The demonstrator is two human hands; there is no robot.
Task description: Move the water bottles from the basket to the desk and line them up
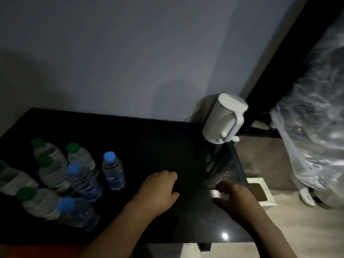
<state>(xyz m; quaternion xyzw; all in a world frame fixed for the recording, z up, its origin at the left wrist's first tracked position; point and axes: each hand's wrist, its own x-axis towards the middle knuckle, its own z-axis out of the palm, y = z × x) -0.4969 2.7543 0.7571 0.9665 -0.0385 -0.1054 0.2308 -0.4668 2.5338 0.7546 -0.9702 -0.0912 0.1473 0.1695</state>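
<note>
Several small water bottles stand on the left half of the black desk (149, 138). Some have green caps, like the one at the back (47, 149), and others blue caps, like the rightmost one (112, 170). My left hand (158, 190) hovers over the desk just right of the bottles, fingers curled, holding nothing. My right hand (234, 196) is near the desk's right edge, fingers spread and empty. No basket shows in this view.
A white electric kettle (223, 120) stands at the desk's back right corner against the wall. A white rectangular bin (260, 190) sits on the floor beside the desk. A crinkled clear plastic bag (312, 127) fills the right side.
</note>
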